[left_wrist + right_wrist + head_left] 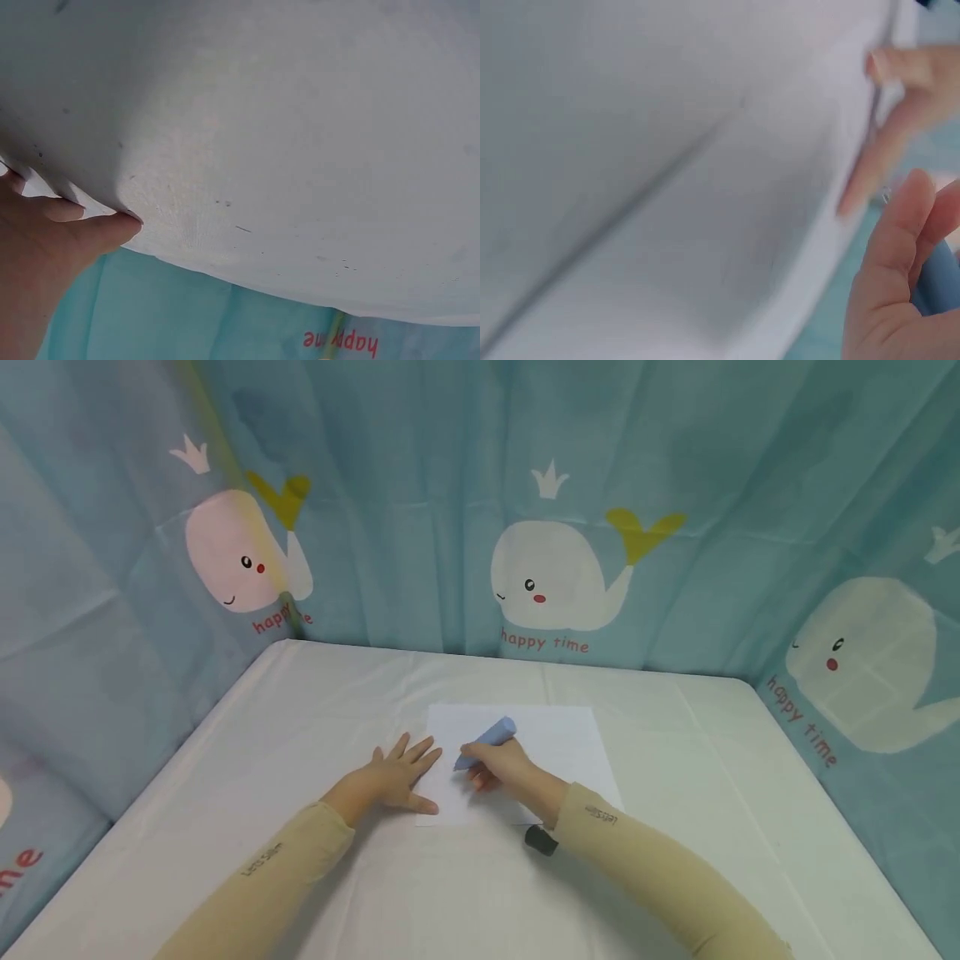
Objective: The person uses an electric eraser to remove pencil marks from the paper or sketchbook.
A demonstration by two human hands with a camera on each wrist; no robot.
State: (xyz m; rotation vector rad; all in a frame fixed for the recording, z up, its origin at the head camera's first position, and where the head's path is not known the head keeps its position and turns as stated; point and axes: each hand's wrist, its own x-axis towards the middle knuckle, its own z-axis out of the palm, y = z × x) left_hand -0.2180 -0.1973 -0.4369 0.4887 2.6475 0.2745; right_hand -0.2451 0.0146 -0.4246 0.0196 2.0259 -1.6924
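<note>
A white sheet of paper (pixel 562 735) lies on the white-covered table. My right hand (pixel 510 764) pinches a thick light-blue pen (pixel 489 735) over the paper's left half, its tip pointing down and to the left. Whether the tip touches the paper I cannot tell. In the right wrist view, the pen's barrel (pixel 936 279) shows partly behind the fingers. Spread flat, my left hand (pixel 397 777) rests at the sheet's left edge, thumb and fingertips on or beside the paper. The left wrist view shows that hand (pixel 52 240) with fingertips down on the white surface.
A small black object (pixel 540 840) shows beneath the right cuff, below the paper. Around the white table (pixel 750 827) hangs a blue curtain (pixel 420 527) with whale prints, close to the far edge and both sides.
</note>
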